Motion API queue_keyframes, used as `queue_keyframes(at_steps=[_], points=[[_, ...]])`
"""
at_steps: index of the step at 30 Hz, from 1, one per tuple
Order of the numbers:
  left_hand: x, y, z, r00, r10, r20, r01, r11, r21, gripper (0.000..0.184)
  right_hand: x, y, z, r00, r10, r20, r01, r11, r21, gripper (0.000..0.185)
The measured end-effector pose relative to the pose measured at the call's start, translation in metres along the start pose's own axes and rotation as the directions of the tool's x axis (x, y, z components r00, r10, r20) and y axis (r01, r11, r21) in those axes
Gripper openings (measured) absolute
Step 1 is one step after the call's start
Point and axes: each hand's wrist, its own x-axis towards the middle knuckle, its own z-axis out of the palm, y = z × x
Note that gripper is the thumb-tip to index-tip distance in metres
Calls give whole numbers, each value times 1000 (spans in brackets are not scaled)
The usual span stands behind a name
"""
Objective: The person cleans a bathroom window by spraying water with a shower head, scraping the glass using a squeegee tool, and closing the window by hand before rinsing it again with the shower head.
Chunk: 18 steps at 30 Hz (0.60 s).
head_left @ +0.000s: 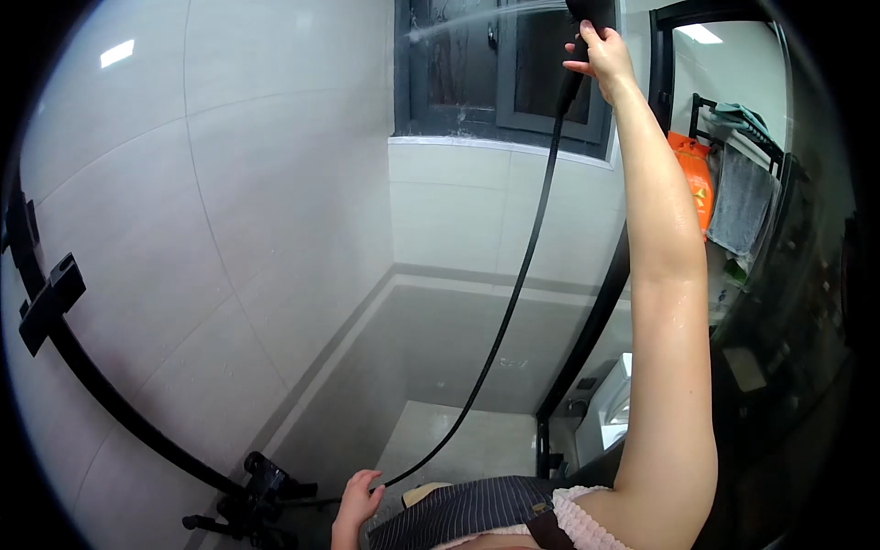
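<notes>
High up at the top of the head view, my right hand [600, 60] is wrapped around the handle of a black shower head [587, 11], with some fingers slightly apart. A jet of water [486, 16] shoots leftward from it across the dark-framed window [500, 82]. The black shower hose [522, 284] hangs from the handle and curves down toward the lower left. Low in the view, my left hand [357, 502] is beside the hose, its fingers loosely apart; it overlaps part of the hose, and no grip on it shows.
A black shower mixer [261, 495] and a curved black rail with a holder [53, 302] are on the left tiled wall [229, 183]. At right, a black-framed glass door [596, 335] borders the stall. Beyond it hang an orange bag [694, 179] and a grey towel [741, 197].
</notes>
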Motion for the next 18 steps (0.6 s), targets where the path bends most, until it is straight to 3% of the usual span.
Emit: queue_keyframes(at_steps=[5, 18], points=[[1, 2, 11, 999, 2, -46, -2, 1000, -2, 33, 0, 15, 5, 996, 60, 68, -60, 998, -8, 43], [10, 6, 31, 999, 7, -36, -8, 999, -48, 34, -19, 41, 21, 971, 168, 169, -104, 936, -336, 43]])
